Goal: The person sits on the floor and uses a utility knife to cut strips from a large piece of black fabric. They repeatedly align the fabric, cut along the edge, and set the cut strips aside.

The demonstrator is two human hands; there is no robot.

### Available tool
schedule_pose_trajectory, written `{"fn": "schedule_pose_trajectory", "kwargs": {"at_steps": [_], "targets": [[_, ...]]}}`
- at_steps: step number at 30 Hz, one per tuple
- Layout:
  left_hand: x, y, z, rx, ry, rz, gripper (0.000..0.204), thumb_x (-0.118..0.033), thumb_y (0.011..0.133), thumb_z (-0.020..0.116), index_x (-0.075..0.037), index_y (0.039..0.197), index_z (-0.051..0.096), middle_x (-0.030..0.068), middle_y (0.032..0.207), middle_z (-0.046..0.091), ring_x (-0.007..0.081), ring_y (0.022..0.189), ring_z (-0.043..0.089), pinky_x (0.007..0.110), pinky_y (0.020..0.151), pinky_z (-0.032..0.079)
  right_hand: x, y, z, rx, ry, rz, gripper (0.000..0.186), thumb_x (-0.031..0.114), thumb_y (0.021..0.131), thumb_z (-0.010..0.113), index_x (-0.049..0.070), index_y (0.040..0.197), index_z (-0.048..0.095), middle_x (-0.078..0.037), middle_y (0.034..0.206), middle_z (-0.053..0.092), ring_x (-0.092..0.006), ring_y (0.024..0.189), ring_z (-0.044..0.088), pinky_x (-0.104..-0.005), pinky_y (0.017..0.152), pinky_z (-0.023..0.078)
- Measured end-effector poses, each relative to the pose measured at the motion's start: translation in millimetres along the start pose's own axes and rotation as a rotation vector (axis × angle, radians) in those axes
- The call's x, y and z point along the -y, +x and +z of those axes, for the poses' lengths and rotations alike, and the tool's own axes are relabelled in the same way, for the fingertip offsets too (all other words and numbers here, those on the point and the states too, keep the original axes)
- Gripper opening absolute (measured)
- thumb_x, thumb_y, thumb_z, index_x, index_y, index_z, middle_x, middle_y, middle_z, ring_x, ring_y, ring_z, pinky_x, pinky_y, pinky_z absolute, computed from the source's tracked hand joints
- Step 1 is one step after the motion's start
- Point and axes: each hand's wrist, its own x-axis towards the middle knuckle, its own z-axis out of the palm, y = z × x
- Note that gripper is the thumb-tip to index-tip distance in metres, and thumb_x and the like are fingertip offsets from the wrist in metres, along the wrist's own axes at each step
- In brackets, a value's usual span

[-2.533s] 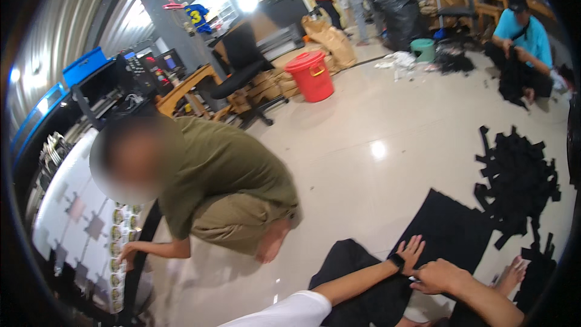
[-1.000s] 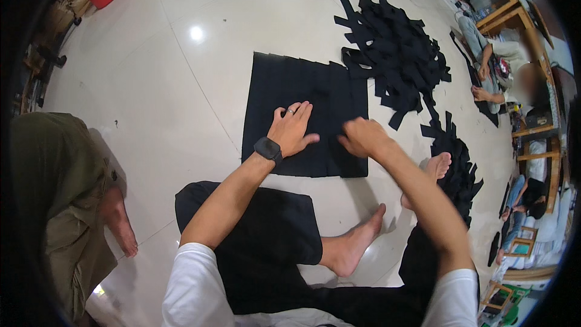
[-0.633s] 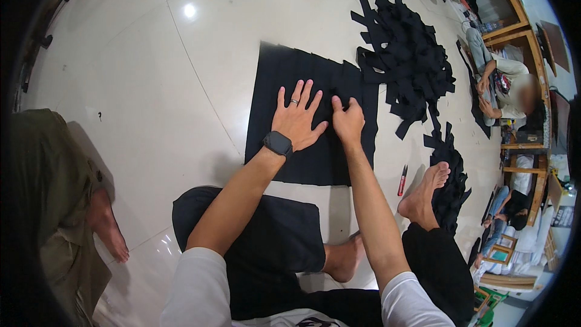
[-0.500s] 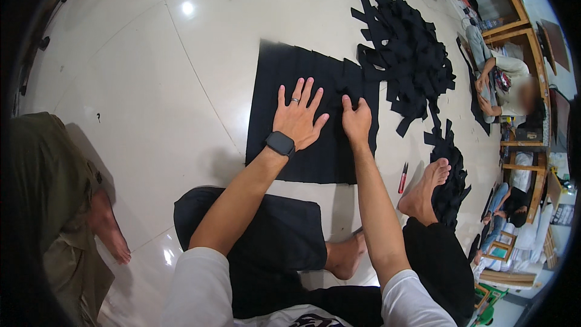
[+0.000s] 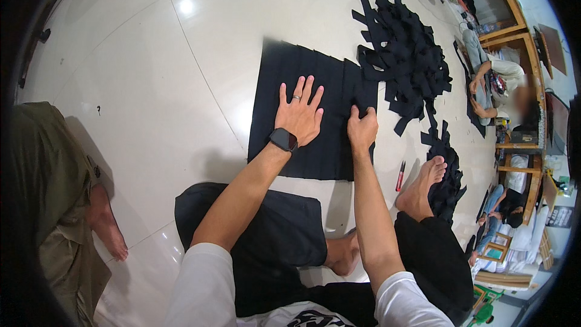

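Observation:
A dark rectangular piece of cloth (image 5: 284,63) lies flat on the floor in front of me, with parallel lines running along it. My left hand (image 5: 299,118), with a ring and a black watch, presses on its middle, palm down and fingers spread. My right hand (image 5: 363,128) is closed near the cloth's right edge, thumb and forefinger pinching a long strip (image 5: 361,88) there. Folded fingers hide how much cloth is in the grip. Beyond this edge lies a heap of black cloth strips (image 5: 411,48), a few of them reaching the cloth.
A smaller pile of black strips (image 5: 446,191) lies beside my right foot (image 5: 423,188). Between foot and cloth is a slim red tool (image 5: 400,177) with a dark tip. Another person's bare foot (image 5: 108,224) stands at left. A seated person (image 5: 505,82) and wooden shelving (image 5: 520,36) are at right.
My right hand has shifted slightly right and toward me along the cloth's right edge, its fingers more tightly curled. My left hand stays pressed on the cloth, its thumb drawn in closer.

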Motion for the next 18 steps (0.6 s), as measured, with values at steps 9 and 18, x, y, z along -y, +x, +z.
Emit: {"fn": "schedule_pose_trajectory", "kwargs": {"at_steps": [9,18], "targets": [[-3.0,1.6,4.6,-0.032,-0.014,0.036,0.057,-0.038,0.106,0.044,-0.013,0.157,0.045,0.0195,0.168,0.03,0.0349,0.157,0.025,0.07,0.12,0.018,33.6,14.7,-27.9,0.159,0.258,-0.877,0.036,-0.001,0.082,0.073,-0.004,0.117,0.064,-0.025,0.122,0.067,-0.0418,0.114,0.066,-0.0463,0.099,0.053],[-1.1,10.7,3.8,0.111,-0.154,0.086,0.048,-0.025,0.098,0.063,-0.021,0.146,0.059,0.0221,0.168,0.027,0.0388,0.159,0.016,0.079,0.115,0.012,41.6,32.6,-33.2,0.815,-0.17,-0.746,0.028,0.009,0.085,0.074,0.004,0.112,0.072,-0.02,0.105,0.075,-0.0409,0.102,0.07,-0.0473,0.089,0.053]]}}
